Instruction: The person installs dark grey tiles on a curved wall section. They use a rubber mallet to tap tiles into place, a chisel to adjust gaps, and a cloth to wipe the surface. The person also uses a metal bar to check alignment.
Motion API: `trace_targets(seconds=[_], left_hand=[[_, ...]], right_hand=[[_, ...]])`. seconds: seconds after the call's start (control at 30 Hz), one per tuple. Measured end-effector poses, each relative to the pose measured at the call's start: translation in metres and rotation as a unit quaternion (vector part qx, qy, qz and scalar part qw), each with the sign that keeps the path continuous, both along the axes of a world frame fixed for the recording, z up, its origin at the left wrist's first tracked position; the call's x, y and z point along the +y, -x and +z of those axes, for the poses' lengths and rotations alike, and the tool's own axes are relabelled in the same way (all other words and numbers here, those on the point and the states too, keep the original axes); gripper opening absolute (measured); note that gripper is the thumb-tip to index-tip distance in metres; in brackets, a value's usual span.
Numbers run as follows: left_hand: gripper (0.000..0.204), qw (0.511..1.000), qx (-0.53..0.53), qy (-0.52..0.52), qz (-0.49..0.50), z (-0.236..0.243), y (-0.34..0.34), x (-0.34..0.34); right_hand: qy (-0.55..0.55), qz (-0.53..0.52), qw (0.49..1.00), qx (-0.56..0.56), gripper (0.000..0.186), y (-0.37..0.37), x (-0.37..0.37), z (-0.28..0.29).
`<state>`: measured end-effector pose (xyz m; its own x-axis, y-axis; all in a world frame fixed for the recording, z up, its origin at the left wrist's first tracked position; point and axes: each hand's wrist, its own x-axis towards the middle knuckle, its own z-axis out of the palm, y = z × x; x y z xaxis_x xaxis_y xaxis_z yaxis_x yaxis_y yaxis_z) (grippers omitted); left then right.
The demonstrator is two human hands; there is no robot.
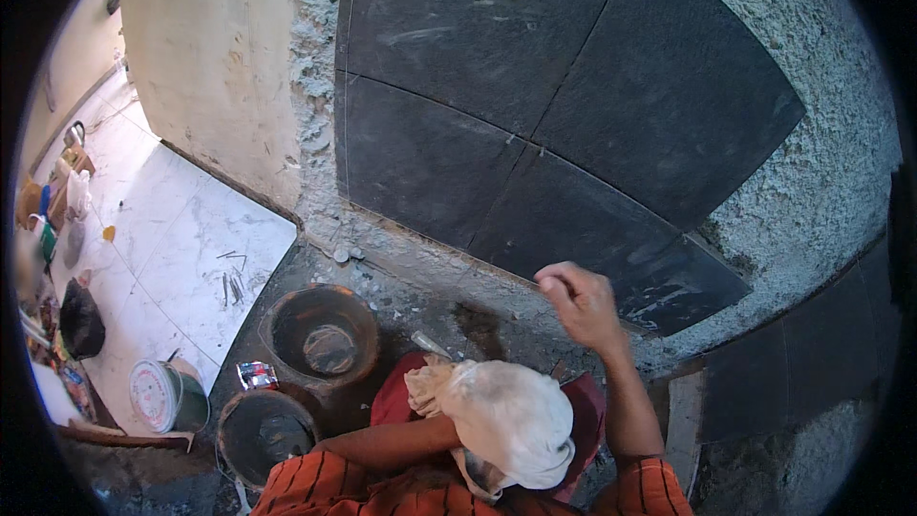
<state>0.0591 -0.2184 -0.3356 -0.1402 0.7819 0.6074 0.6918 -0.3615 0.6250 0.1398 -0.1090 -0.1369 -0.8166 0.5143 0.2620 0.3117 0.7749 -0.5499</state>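
My right hand (585, 308) is raised in front of the lower edge of a dark grey wall tile (611, 239), its fingers curled closed. Whatever may be in those fingers is too small or hidden to make out. My left forearm (392, 444) crosses low in front of me and runs up to a bunched, dirty whitish cloth (511, 420), which hides the left hand and its fingers. Red fabric (585, 401) shows on both sides of the cloth. Several large dark tiles (458, 29) cover the wall ahead, with thin joints between them.
Two black tubs (325, 334) stand on the rough floor at left, a small printed packet (256, 376) beside them. A lidded bucket (167, 397) sits near the white floor tiles (181, 268). Rough plaster (812, 143) borders the wall tiles; clutter lines the far left.
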Motion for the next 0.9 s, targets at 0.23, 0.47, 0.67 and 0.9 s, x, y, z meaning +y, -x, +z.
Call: trace_targets(seconds=[0.23, 0.47, 0.67, 0.9], left_hand=[[0.040, 0.999, -0.053, 0.012, 0.001, 0.006, 0.015, 0.003], [0.038, 0.994, -0.102, -0.045, 0.004, 0.044, 0.037, 0.010], [0.037, 0.963, -0.104, -0.244, -0.042, 0.159, 0.030, 0.049], [0.025, 0.923, -0.259, -0.286, -0.009, 0.242, 0.033, 0.107]], right_hand=[[0.314, 0.105, 0.939, -0.092, 0.043, -0.070, -0.030, -0.138], [0.299, -0.001, 0.954, -0.007, 0.005, -0.045, 0.026, -0.010], [0.190, -0.034, 0.878, 0.439, 0.032, 0.055, 0.014, 0.177], [-0.639, -0.100, 0.748, 0.148, 0.037, 0.141, 0.075, 0.183]])
